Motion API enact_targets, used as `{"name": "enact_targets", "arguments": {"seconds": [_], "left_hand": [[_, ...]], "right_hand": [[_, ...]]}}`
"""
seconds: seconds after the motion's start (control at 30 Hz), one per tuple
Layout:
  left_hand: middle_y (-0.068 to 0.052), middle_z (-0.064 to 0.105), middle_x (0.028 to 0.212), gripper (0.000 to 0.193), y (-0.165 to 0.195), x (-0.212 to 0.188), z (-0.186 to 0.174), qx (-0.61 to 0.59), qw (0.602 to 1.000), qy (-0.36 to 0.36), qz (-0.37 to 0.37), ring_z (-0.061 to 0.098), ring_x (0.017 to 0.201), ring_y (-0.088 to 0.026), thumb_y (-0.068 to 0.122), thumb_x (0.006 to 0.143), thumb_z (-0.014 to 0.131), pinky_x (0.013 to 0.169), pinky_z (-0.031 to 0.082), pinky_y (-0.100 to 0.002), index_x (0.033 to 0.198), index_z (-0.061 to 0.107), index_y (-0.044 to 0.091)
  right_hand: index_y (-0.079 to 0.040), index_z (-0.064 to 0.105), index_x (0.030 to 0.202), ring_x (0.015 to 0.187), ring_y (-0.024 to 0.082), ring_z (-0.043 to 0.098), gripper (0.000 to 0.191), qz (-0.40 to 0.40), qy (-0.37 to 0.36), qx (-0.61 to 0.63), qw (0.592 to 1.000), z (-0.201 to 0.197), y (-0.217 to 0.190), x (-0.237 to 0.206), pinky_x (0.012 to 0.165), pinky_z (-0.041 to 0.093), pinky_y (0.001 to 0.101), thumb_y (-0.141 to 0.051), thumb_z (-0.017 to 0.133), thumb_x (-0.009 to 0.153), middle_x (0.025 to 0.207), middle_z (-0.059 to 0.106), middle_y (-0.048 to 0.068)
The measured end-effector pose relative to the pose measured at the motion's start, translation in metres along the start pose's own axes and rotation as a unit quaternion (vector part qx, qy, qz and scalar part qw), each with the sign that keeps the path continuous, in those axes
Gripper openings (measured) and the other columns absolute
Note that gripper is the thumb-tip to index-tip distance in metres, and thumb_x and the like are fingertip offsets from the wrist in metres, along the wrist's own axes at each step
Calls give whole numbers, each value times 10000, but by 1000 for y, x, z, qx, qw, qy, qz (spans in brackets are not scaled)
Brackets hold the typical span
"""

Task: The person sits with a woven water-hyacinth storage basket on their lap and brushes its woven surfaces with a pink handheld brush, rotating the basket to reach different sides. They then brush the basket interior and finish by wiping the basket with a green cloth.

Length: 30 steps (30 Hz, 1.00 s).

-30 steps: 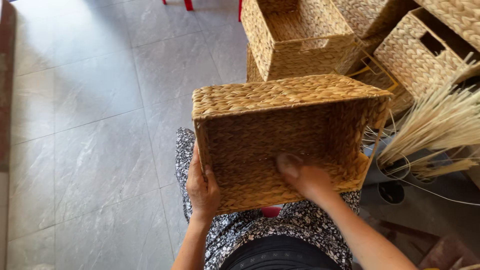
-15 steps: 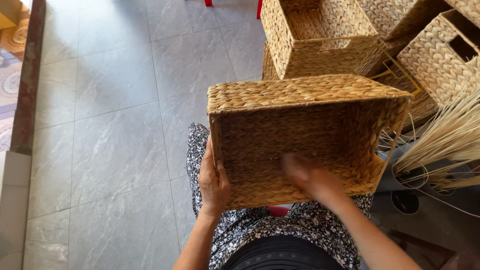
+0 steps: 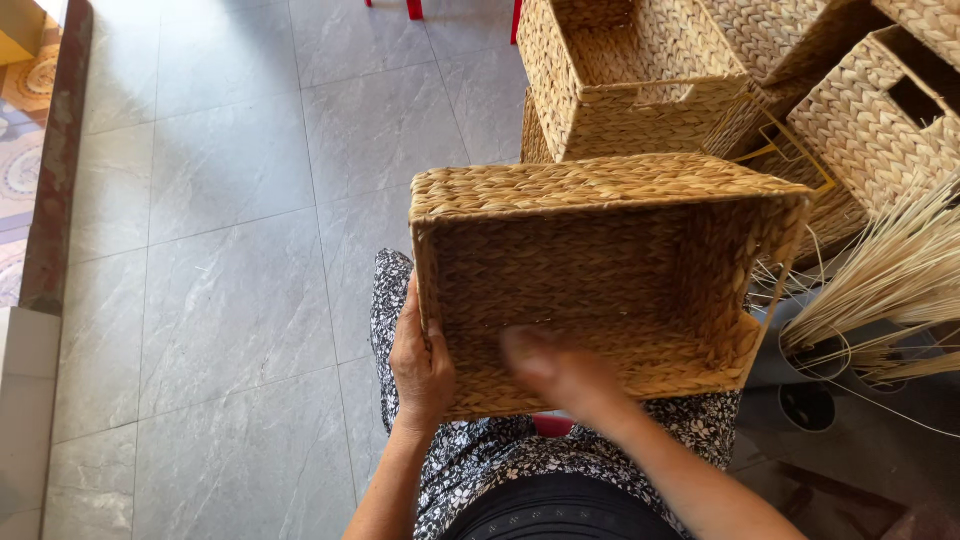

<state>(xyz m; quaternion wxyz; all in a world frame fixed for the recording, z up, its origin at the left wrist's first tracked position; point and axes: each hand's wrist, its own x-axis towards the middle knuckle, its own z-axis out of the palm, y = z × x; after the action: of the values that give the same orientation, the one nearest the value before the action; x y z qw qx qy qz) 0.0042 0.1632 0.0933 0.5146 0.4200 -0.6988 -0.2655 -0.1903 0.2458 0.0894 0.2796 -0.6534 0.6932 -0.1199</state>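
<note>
Head view. A rectangular woven basket (image 3: 600,270) of golden-tan plaited fibre rests tipped on its side on the seated person's lap, its open mouth facing the camera. The walls show a herringbone-like braid; the upper side is a band of thicker flat plaits, and a thin wire frame edge shows at the right wall. The left hand (image 3: 420,365) grips the basket's lower left corner, fingers curled round the rim, thumb along the outer edge. The right hand (image 3: 550,368) lies inside the mouth against the lower inner wall; it is blurred, so whether its fingers are spread or bent cannot be told. Behind the basket stand other woven baskets (image 3: 640,80), stacked close together on the grey tiled floor (image 3: 220,250). At right lies a bundle of pale straw stalks (image 3: 890,290).
</note>
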Motion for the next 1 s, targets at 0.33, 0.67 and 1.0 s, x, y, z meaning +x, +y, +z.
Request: {"name": "enact_targets", "arguments": {"seconds": [0.33,0.67,1.0], "left_hand": [[-226,551,1464,573,0,-1,-1,-2,1000,-8,4,555,1363,-350,-100,966,442,1125,453,-413,1527,401,8],[-227,547,1477,598,7,4,5,-20,1000,3,20,551,1376,-343,-123,946,456,1134,458,-402,1523,412,25],[-209,573,1448,603,1,4,3,-2,1000,7,-13,583,1342,-333,-111,946,462,1100,486,-391,1525,424,52]], "right_hand": [[-356,470,1485,963,231,737,555,106,-25,33,993,1,54,-10,805,593,386,-552,404,969,1273,682,64],[-269,441,1538,875,306,757,718,282,-2,-175,943,-45,124,-41,717,644,403,-672,403,946,1363,515,223],[-324,440,1500,1198,296,612,682,30,-54,-60,996,11,-40,9,985,541,430,-545,591,872,1505,459,38]]}}
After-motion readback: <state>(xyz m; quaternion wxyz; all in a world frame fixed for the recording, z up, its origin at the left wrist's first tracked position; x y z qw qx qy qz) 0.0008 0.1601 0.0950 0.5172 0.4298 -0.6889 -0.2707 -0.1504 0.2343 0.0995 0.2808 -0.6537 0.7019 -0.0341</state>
